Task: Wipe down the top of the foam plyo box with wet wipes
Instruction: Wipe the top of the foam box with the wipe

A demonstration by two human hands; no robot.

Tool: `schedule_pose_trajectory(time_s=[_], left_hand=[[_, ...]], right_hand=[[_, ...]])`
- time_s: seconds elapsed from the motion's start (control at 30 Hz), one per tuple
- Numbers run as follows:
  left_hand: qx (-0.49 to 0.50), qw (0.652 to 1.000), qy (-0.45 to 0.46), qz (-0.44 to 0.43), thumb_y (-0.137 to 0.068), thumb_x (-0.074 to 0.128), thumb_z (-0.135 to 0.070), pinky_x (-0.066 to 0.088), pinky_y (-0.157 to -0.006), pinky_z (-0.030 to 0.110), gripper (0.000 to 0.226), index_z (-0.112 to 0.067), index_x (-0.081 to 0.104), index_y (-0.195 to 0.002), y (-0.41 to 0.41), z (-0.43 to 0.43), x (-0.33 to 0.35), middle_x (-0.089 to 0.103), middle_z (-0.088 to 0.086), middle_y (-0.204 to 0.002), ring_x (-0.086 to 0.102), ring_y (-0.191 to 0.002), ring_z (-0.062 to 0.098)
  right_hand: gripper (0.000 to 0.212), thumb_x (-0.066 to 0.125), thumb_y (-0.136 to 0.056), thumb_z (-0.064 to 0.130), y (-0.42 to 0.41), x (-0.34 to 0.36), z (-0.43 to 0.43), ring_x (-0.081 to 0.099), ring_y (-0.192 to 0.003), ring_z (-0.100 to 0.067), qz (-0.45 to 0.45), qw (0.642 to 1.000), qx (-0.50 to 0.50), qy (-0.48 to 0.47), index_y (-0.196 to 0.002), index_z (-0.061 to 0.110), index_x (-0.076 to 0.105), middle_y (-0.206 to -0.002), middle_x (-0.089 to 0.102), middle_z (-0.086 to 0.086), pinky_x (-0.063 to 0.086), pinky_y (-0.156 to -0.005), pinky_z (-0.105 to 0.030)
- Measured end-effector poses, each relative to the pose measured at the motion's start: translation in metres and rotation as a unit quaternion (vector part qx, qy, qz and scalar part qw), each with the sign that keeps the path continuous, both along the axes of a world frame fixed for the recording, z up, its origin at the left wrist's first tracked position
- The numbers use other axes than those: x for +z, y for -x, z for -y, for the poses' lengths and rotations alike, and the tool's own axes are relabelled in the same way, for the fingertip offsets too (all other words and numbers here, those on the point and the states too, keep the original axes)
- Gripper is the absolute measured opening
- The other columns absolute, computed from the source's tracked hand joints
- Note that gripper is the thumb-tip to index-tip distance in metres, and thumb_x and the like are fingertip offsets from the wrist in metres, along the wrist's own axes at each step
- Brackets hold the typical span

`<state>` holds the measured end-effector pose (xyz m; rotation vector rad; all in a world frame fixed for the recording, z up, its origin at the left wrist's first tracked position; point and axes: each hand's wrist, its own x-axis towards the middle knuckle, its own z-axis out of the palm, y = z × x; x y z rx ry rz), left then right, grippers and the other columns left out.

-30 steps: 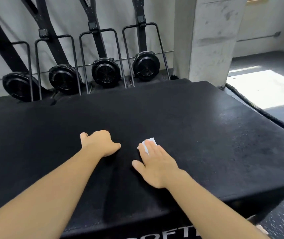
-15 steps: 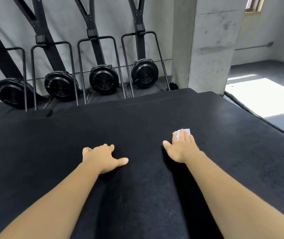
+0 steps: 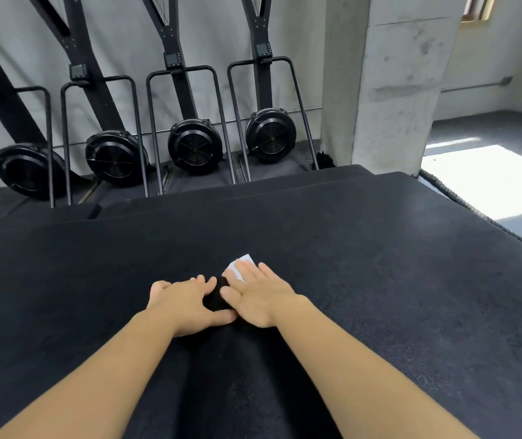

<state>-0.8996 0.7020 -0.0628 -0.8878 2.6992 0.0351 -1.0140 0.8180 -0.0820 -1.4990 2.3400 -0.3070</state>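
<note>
While the fingers (image 3: pixel 255 275) of the right hand (image 3: pixel 261 301) lie straight and close together, they press flat on the wet wipe (image 3: pixel 240 268), and only a white corner of it pokes out past the fingertips. The left hand (image 3: pixel 183 301) rests just beside it, holding nothing, with its fingers spread and a little bent and its thumb reaching across to the heel of the right hand. Both sit about mid-way across the top of the foam plyo box (image 3: pixel 396 280), well apart from its right edge and short of its far edge.

To my eye the wipe is thin, limp and damp, next to no weight. On that grainy black skin it looks likely to bunch or roll, so it is better pinned under flat fingers and palm than pinched at a corner. The foam should give a little under pressure, and the box looks bulky enough not to slide.

For a stroke to the left, the left hand is the one thing I see in the way. Beyond the far edge, another dark padded block (image 3: pixel 253 185) butts up, then four black fan-wheel machines (image 3: pixel 194 147) stand against the grey wall. A concrete pillar (image 3: pixel 389 80) stands off the far right corner, and a thick rope (image 3: pixel 449 198) lies on the floor past the right edge.
</note>
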Motion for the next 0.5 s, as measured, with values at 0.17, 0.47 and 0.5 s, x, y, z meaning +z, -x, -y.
schedule_pose_trajectory(time_s=[0.17, 0.47, 0.5], left_hand=[[0.002, 1.0, -0.007, 0.014, -0.076, 0.04, -0.084, 0.012, -0.112, 0.032, 0.093, -0.039, 0.014, -0.153, 0.002, -0.002, 0.004, 0.013, -0.011, -0.161, 0.016, -0.146, 0.003], [0.002, 1.0, -0.014, 0.019, -0.079, 0.039, -0.082, 0.009, -0.115, 0.035, 0.091, -0.037, 0.012, -0.153, 0.001, -0.005, 0.005, 0.01, -0.009, -0.161, 0.013, -0.147, 0.005], [0.002, 1.0, -0.016, 0.017, -0.079, 0.039, -0.082, 0.008, -0.116, 0.035, 0.091, -0.037, 0.011, -0.153, 0.0, -0.005, 0.005, 0.01, -0.009, -0.161, 0.014, -0.147, 0.005]], right_hand=[[0.048, 0.019, -0.103, 0.041, 0.044, -0.001, -0.056, 0.026, -0.122, -0.011, -0.044, 0.997, -0.068, 0.02, -0.147, 0.025, 0.03, -0.15, 0.025, 0.008, 0.014, -0.115, -0.03], [0.058, 0.013, -0.106, 0.041, 0.089, 0.0, -0.101, 0.004, -0.148, -0.018, -0.046, 0.977, -0.195, -0.067, -0.158, 0.016, 0.01, -0.161, 0.006, -0.002, 0.0, -0.122, -0.035], [0.06, 0.012, -0.105, 0.043, 0.083, -0.001, -0.093, 0.002, -0.148, -0.021, -0.052, 0.973, -0.215, -0.072, -0.158, 0.014, 0.007, -0.161, 0.004, -0.006, 0.0, -0.122, -0.035]])
